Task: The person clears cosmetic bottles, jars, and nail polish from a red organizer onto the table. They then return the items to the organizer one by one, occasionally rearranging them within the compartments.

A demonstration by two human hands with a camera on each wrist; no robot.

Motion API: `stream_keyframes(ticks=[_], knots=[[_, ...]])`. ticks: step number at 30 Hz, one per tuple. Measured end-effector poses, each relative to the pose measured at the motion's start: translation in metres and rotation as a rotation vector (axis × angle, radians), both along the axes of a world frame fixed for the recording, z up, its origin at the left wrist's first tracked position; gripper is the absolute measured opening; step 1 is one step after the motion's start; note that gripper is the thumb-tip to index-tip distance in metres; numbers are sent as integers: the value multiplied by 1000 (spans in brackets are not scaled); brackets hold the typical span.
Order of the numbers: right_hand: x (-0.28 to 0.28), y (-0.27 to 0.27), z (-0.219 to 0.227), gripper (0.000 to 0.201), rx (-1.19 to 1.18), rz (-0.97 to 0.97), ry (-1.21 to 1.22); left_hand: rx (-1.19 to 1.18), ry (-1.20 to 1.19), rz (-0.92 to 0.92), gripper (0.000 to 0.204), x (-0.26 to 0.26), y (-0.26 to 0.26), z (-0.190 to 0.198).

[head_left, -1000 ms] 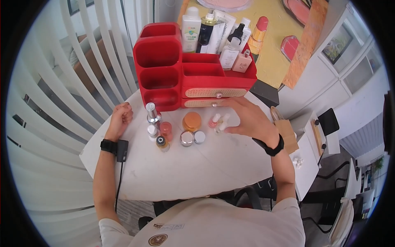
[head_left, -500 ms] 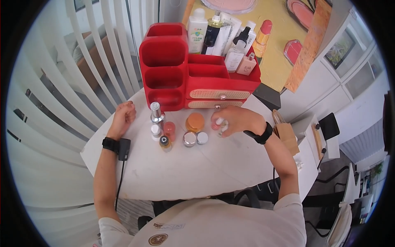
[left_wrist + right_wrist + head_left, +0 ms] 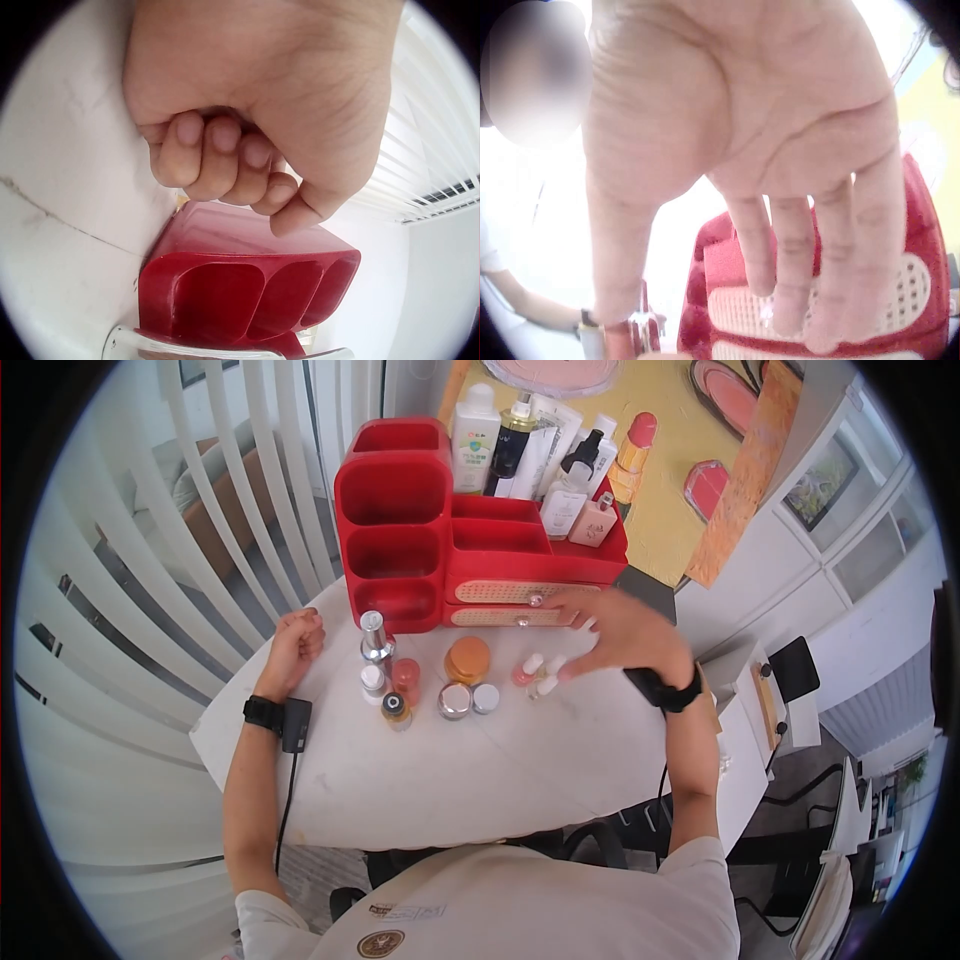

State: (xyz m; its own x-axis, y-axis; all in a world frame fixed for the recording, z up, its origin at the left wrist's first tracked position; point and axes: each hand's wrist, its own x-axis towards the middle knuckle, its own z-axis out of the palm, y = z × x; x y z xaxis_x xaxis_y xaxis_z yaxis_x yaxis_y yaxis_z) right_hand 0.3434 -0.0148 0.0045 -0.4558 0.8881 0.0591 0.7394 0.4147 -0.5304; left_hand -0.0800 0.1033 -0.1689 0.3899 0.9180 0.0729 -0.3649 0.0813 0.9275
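My right hand (image 3: 630, 637) is over the right side of the table, its fingers extended and the thumb apart from them. Beside the thumb stands a small group of bottles with white caps, including a pink nail-polish-like bottle (image 3: 523, 675). In the right wrist view the fingers overlap the rattan drawer front (image 3: 739, 307) of the red organizer (image 3: 500, 563). On the table at the left, my left hand (image 3: 295, 643) rests with its fingers folded in toward the palm, holding nothing, as the left wrist view also shows.
Mid-table stand an orange jar (image 3: 468, 658), two silver-lidded jars, a silver pump bottle (image 3: 374, 638), a pink bottle (image 3: 405, 676), a white-capped bottle (image 3: 372, 682) and a dark-capped amber bottle (image 3: 396, 710). Several lotion bottles fill the organizer's back. White slats (image 3: 120, 550) are at the left.
My right hand closed in around the small white-capped bottles half a second ago; now it is back to the right with fingers spread, the bottles standing on the table. The left hand stays put.
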Motion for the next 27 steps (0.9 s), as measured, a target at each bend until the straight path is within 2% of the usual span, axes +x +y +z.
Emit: stream_keyframes(ticks=[2, 4, 5, 7, 11, 13, 17, 19, 23, 25, 27], knots=[[16, 12, 21, 42, 133, -101, 53, -3, 14, 28, 36, 3, -1, 2], [20, 23, 39, 33, 403, -318, 155, -8, 7, 22, 36, 4, -2, 5], [25, 32, 43, 33, 403, -324, 154, -16, 2, 23, 35, 4, -3, 5], [35, 50, 48, 35, 512, -463, 292, -17, -8, 14, 35, 3, -1, 3], [48, 74, 33, 38, 465, -422, 124, 0, 3, 21, 36, 2, 0, 1], [48, 78, 28, 43, 546, -393, -43, -4, 9, 25, 36, 2, -1, 1], [45, 78, 29, 43, 477, -399, -59, -4, 24, 22, 35, 2, 0, 0], [49, 82, 23, 43, 487, -375, -160, -2, 21, 27, 36, 3, 0, 1], [47, 61, 41, 46, 600, -354, -25, 0, 10, 4, 30, 0, 0, 1], [44, 32, 62, 49, 465, -429, 86, -2, 21, 12, 30, 0, -1, 2], [48, 6, 70, 50, 430, -434, 95, -8, 28, 10, 30, 2, -2, 2]])
